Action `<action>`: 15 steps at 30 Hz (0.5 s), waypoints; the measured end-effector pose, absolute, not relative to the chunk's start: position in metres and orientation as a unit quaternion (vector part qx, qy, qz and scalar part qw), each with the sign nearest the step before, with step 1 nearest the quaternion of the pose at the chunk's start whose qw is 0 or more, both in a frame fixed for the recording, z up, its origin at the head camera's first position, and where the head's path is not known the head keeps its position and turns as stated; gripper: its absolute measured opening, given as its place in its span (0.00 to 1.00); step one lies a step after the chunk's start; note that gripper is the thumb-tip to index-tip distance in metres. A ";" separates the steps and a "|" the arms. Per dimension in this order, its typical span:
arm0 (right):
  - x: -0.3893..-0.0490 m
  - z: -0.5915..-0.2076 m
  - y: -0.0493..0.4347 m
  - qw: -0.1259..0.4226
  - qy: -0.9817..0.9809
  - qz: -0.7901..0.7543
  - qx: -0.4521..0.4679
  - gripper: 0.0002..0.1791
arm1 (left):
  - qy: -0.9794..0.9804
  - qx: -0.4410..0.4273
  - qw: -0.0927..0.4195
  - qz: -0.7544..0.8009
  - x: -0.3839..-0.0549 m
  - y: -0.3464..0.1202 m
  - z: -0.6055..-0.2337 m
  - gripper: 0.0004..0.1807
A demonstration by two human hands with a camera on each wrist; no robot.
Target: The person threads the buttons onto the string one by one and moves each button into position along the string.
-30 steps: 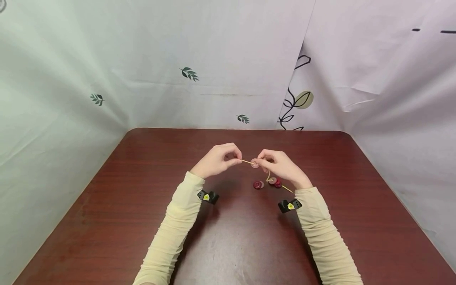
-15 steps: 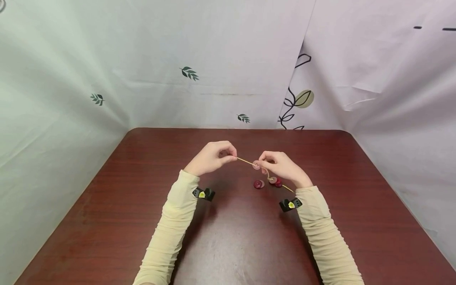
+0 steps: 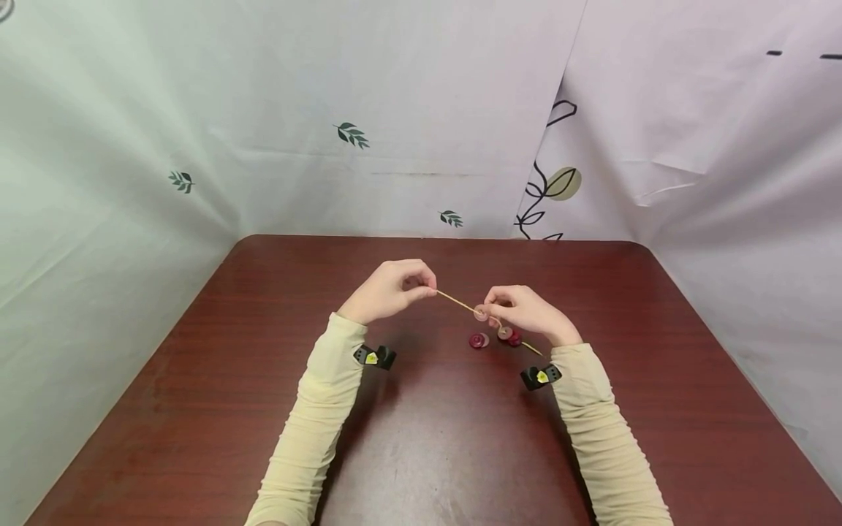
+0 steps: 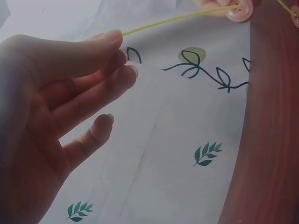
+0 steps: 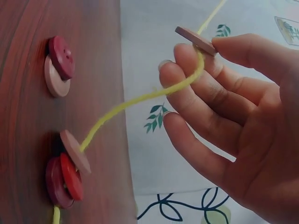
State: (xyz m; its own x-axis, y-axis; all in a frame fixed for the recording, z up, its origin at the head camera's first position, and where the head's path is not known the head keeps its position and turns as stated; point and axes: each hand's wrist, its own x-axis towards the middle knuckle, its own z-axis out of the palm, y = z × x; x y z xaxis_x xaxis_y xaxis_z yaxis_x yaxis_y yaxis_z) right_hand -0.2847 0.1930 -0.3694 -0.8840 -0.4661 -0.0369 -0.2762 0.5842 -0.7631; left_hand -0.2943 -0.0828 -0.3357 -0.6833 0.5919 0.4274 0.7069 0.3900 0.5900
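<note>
Between thumb and fingertips my left hand (image 3: pixel 393 290) pinches one end of a yellow string (image 4: pixel 180 18), drawn straight toward the other hand. My right hand (image 3: pixel 529 313) holds a pale pink button (image 5: pixel 196 41) by its edge, and the string passes through it. From there the string sags to the table, where a pink button (image 5: pixel 74 151), a bright red button (image 5: pixel 72 177) and a dark red button (image 5: pixel 57 182) sit together on it. The string's tail (image 3: pixel 531 348) comes out beyond them.
A loose dark red button (image 5: pixel 61 57) overlaps a pale pink button (image 5: pixel 55 79) on the brown table (image 3: pixel 421 438), just left of the strung ones. A white cloth with leaf prints (image 3: pixel 395 183) hangs behind the table.
My left hand has moved left and slightly up, lengthening the straight string between the hands. My right hand has shifted slightly right and down with the pink button.
</note>
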 end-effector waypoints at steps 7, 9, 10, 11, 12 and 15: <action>-0.287 -0.372 0.198 0.132 0.881 -0.396 -0.224 0.09 | -0.829 -0.400 0.073 -0.385 -0.294 -0.083 -0.335 0.03; -0.287 -0.373 0.199 0.137 0.881 -0.393 -0.223 0.10 | -0.828 -0.403 0.074 -0.382 -0.295 -0.082 -0.335 0.03; -0.288 -0.373 0.200 0.139 0.882 -0.392 -0.223 0.10 | -0.828 -0.405 0.075 -0.380 -0.295 -0.082 -0.335 0.03; -0.288 -0.374 0.201 0.141 0.883 -0.389 -0.221 0.09 | -0.829 -0.406 0.075 -0.377 -0.295 -0.083 -0.335 0.03; -0.289 -0.375 0.202 0.142 0.885 -0.386 -0.220 0.09 | -0.830 -0.407 0.076 -0.375 -0.295 -0.083 -0.335 0.03; -0.289 -0.376 0.204 0.137 0.893 -0.369 -0.219 0.08 | -0.832 -0.407 0.082 -0.368 -0.295 -0.083 -0.335 0.03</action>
